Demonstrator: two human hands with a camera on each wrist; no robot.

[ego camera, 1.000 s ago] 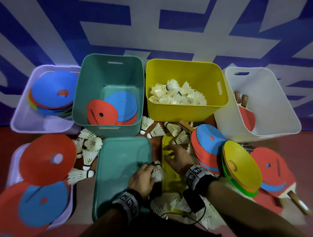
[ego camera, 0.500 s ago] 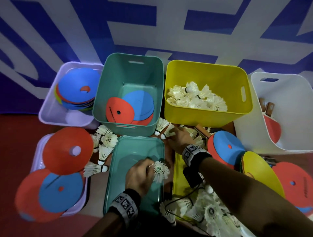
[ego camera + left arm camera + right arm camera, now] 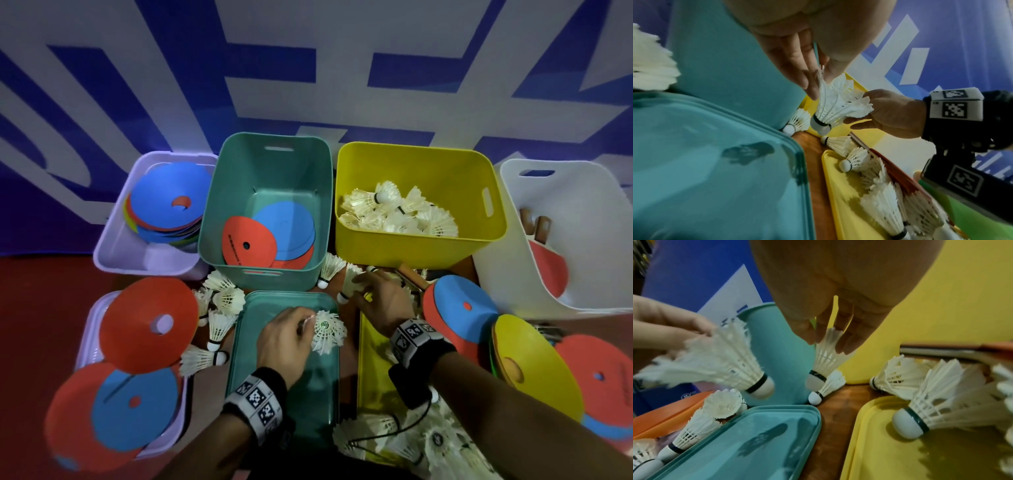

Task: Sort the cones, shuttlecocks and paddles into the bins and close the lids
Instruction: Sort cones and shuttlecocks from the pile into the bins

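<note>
My left hand (image 3: 306,322) hovers over the teal lid (image 3: 274,394) and pinches a white shuttlecock (image 3: 327,330) by its feathers; the left wrist view shows that shuttlecock (image 3: 830,107) hanging cork down. My right hand (image 3: 359,281) reaches to the gap between the teal bin (image 3: 270,274) and the yellow bin (image 3: 411,253). In the right wrist view its thumb and fingers (image 3: 846,340) pinch the feathers of another shuttlecock (image 3: 824,363). The yellow bin holds several shuttlecocks (image 3: 397,212). Flat cones (image 3: 267,236) lie in the teal bin.
A lilac bin (image 3: 113,253) with stacked cones stands far left; a white bin (image 3: 582,301) with paddles far right. Loose shuttlecocks (image 3: 219,308) lie left of the teal lid and on the yellow lid (image 3: 373,377). Cone stacks (image 3: 459,308) and a red cone (image 3: 147,325) flank the lids.
My right hand has moved forward from the yellow lid to the shuttlecocks in front of the bins. My left hand has lifted its shuttlecock a little above the teal lid.
</note>
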